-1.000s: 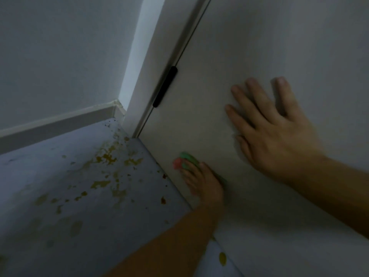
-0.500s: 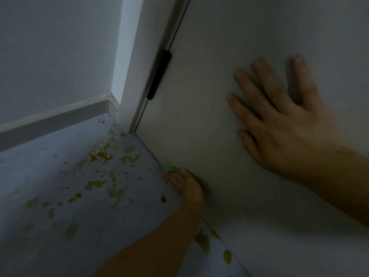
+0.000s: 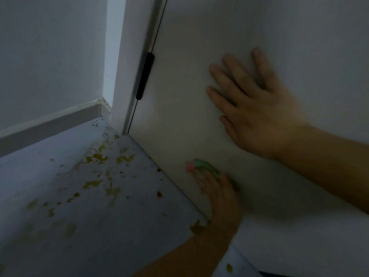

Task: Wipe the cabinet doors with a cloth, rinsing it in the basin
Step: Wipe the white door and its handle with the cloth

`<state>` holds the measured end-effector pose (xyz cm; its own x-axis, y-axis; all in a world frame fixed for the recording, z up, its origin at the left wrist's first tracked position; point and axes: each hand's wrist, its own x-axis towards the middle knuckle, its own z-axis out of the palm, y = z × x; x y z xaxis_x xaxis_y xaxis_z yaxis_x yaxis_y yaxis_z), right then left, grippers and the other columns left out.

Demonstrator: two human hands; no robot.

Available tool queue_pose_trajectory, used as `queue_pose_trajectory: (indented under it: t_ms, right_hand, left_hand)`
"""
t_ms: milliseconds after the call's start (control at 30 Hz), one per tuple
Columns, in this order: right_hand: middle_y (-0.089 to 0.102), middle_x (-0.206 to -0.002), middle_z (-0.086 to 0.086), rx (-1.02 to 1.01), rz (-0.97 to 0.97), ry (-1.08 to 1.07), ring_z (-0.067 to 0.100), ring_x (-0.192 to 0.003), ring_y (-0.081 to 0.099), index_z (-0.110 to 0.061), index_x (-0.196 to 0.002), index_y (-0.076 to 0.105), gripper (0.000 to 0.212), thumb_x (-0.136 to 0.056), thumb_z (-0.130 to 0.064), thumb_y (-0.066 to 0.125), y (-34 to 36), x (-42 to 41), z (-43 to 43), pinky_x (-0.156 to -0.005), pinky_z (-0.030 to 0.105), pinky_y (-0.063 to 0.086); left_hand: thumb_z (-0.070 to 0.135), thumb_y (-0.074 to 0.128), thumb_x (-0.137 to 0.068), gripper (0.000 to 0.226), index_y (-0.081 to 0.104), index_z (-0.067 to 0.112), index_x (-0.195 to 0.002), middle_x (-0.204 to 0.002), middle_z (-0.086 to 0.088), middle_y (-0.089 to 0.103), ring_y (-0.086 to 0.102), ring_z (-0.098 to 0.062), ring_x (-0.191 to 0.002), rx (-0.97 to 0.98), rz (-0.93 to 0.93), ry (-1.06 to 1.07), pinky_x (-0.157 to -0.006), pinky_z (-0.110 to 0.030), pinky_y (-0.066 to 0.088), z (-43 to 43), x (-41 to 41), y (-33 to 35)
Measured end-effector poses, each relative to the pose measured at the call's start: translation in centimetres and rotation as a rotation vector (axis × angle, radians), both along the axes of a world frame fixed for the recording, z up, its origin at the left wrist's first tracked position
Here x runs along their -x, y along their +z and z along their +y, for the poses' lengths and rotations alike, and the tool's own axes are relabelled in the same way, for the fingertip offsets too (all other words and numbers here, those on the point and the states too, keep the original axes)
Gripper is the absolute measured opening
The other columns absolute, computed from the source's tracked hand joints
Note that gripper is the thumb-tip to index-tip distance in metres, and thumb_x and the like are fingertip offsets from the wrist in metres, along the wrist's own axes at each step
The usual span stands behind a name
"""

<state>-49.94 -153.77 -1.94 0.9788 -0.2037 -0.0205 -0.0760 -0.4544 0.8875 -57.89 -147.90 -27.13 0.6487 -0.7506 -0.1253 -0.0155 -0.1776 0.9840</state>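
The white cabinet door [image 3: 199,120] fills the right of the view. My left hand [image 3: 216,193] reaches in from below and presses a bunched green and pink cloth [image 3: 199,165] against the door's lower part, a little above the floor edge. Its fingers lie stretched over the cloth, which pokes out past the fingertips. Higher on the door, my right hand [image 3: 257,116] rests flat with its fingers spread, holding nothing. No basin is in view.
A black hinge piece [image 3: 145,75] sits on the door's left edge beside the white frame [image 3: 129,76]. The grey-blue floor [image 3: 69,216] carries several yellow-brown stains [image 3: 97,157]. A skirting board [image 3: 50,124] runs along the wall on the left.
My left hand slid the cloth down to the door's bottom edge, then back up and slightly right. My right hand stayed flat on the door.
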Motion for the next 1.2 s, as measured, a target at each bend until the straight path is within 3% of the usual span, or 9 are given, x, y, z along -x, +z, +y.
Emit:
queue_pose_trajectory:
  t_ms: [67,133,233,333,433,633,867,1033,1200]
  right_hand:
    - [0.024,-0.164,0.022,-0.034,-0.001,0.009,0.043,-0.153,0.015,-0.005,-0.152,0.042,0.058,-0.101,-0.031,0.032,0.5,0.7,0.4,-0.124,0.06,-0.003]
    - [0.029,-0.162,0.024,-0.088,-0.075,0.03,0.044,-0.152,0.02,-0.002,-0.147,0.049,0.052,-0.101,-0.026,0.039,1.3,3.0,1.1,-0.124,0.061,0.01]
    - [0.025,-0.163,0.022,-0.081,-0.16,-0.003,0.043,-0.153,0.018,-0.004,-0.15,0.045,0.055,-0.1,-0.028,0.046,2.3,9.1,2.8,-0.123,0.061,0.013]
    - [0.022,-0.165,0.021,-0.058,-0.161,-0.045,0.043,-0.153,0.019,-0.006,-0.155,0.036,0.062,-0.098,-0.027,0.048,2.7,14.1,4.5,-0.123,0.06,0.016]
    - [0.023,-0.165,0.02,-0.07,-0.177,-0.071,0.042,-0.153,0.019,-0.006,-0.156,0.034,0.061,-0.099,-0.026,0.043,2.6,15.4,5.0,-0.123,0.058,0.016]
    - [0.021,-0.165,0.022,-0.036,-0.162,-0.069,0.042,-0.153,0.016,-0.003,-0.154,0.037,0.058,-0.104,-0.033,0.036,2.1,15.7,4.2,-0.125,0.056,0.01]
    - [0.03,-0.162,0.022,-0.055,-0.219,0.011,0.042,-0.152,0.023,-0.002,-0.153,0.039,0.058,-0.106,-0.036,0.039,2.0,15.6,4.0,-0.124,0.057,0.015]
    - [0.027,-0.163,0.022,-0.038,-0.226,-0.012,0.042,-0.153,0.019,-0.001,-0.155,0.033,0.062,-0.105,-0.038,0.035,1.6,15.9,3.7,-0.125,0.057,0.011]
    - [0.028,-0.162,0.023,-0.065,-0.232,-0.006,0.043,-0.152,0.02,0.0,-0.154,0.034,0.061,-0.104,-0.035,0.038,1.9,15.8,3.7,-0.124,0.059,0.012]
  left_hand:
    - [0.057,0.0,-0.103,0.069,-0.011,0.023,-0.161,-0.165,0.0,-0.034,-0.015,-0.027,-0.156,0.207,-0.007,-0.154,-0.126,-0.044,-0.004,2.5,-1.1,5.4]
    - [0.059,0.006,-0.104,0.063,-0.029,0.041,-0.153,-0.157,0.013,-0.045,-0.031,-0.018,-0.152,0.35,-0.269,-0.167,-0.125,-0.039,-0.016,2.0,-2.9,6.1]
    - [0.045,0.019,-0.109,0.059,0.0,0.029,-0.162,-0.167,-0.009,-0.024,-0.016,-0.04,-0.154,0.562,-0.737,-0.139,-0.125,-0.058,-0.002,-0.6,-4.1,4.7]
    - [0.045,0.02,-0.109,0.052,0.023,0.023,-0.156,-0.167,-0.012,-0.003,-0.016,-0.036,-0.155,0.633,-0.938,-0.114,-0.124,-0.057,-0.004,-1.8,-5.1,5.9]
    - [0.039,0.025,-0.108,0.055,0.016,0.02,-0.159,-0.163,-0.021,0.01,-0.016,-0.035,-0.155,0.603,-0.953,0.002,-0.126,-0.052,-0.006,-3.0,-7.2,5.2]
    - [0.03,0.03,-0.103,0.058,0.002,0.019,-0.153,-0.159,-0.041,0.002,0.001,-0.058,-0.149,0.402,-0.343,0.222,-0.121,-0.061,-0.004,-3.5,-8.1,6.6]
    - [0.048,0.019,-0.109,0.059,-0.003,0.031,-0.162,-0.168,-0.011,-0.017,-0.021,-0.035,-0.154,0.612,-0.837,-0.113,-0.124,-0.057,-0.007,-0.7,-0.6,6.4]
    - [0.038,0.027,-0.108,0.056,0.034,0.006,-0.153,-0.154,-0.04,0.029,0.012,-0.056,-0.147,0.746,-0.994,0.039,-0.118,-0.069,0.008,-4.8,-10.0,11.8]
    - [0.037,0.028,-0.107,0.058,0.019,0.003,-0.153,-0.158,-0.04,0.018,0.012,-0.06,-0.147,0.66,-0.943,0.068,-0.122,-0.066,0.004,-4.6,-10.3,11.2]
